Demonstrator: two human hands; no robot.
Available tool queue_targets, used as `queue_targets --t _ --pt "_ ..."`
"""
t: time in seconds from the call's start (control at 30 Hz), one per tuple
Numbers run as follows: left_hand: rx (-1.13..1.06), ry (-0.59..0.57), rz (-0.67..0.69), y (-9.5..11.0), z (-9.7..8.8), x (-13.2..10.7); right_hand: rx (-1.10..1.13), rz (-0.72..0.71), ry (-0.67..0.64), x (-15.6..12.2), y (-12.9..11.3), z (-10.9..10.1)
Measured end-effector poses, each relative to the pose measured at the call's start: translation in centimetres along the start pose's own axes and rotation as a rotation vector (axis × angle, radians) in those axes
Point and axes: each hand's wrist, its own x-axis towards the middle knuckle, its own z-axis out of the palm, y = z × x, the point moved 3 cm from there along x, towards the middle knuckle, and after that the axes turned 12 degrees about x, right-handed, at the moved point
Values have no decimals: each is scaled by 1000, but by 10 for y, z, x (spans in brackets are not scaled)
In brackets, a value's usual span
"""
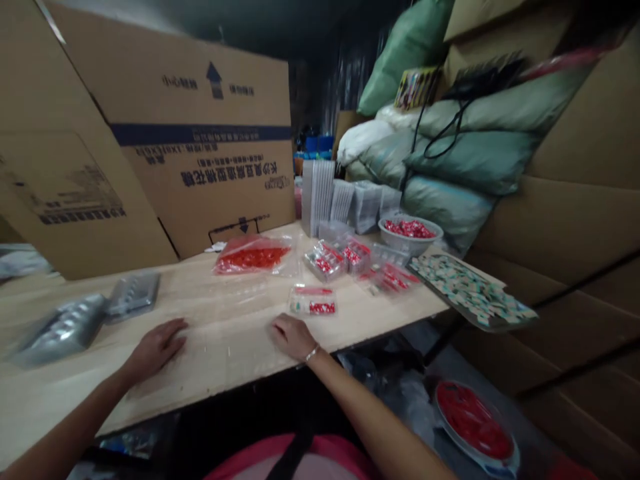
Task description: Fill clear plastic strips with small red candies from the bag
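My left hand (156,348) lies palm down on the wooden table (225,360), fingers stretched flat, holding nothing. My right hand (293,335) rests on the table to its right, fingers curled loosely under; nothing shows in them. Just beyond the right hand lies a small clear packet with red and green pieces (313,301). A clear bag of red pieces (253,256) lies farther back. Grey blister trays (80,320) sit to the left of my left hand.
Filled clear packs (340,257) and a bowl of red pieces (410,232) stand at the back right, beside stacked clear trays (320,193). A board of small cards (470,290) overhangs the table's right edge. Large cardboard boxes (200,133) wall the back. A dish of red pieces (473,420) sits on the floor.
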Motion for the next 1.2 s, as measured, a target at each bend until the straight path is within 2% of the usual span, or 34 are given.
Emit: queue_targets --t 0.2,0.33,0.4,0.5,0.57,0.63,0.73,0.8,0.83,0.9,1.0,1.07,1.13,1.2 --pt "2 114 13 5 -1 -1 -48 -73 -5 -1 -9 5" --pt "-91 190 99 7 4 0 31 -53 102 -5 -10 4" --pt "-128 227 123 5 9 0 117 -48 134 5 -7 -1" --pt "-110 324 56 3 8 -2 122 44 128 50 6 -12" --pt "-55 381 -26 10 3 -2 18 167 94 97 24 -18" --pt "5 391 -26 26 -1 2 -43 253 61 146 47 -18" --pt "89 464 187 56 4 12 -49 364 42 198 85 -8" --pt "110 569 318 71 13 18 -16 407 55 211 105 -4" --pt "82 598 333 74 17 21 11 414 72 212 111 -4" --pt "-81 540 236 78 20 32 92 412 116 207 116 -9" --pt "-580 265 -70 88 14 59 272 414 142 184 107 -16" --pt "-969 103 -272 105 7 79 396 419 113 165 92 -15" --pt "-1268 53 -445 126 -1 97 487 418 93 144 72 -11" --pt "-1445 60 -517 146 -5 109 555 410 124 125 52 -7"
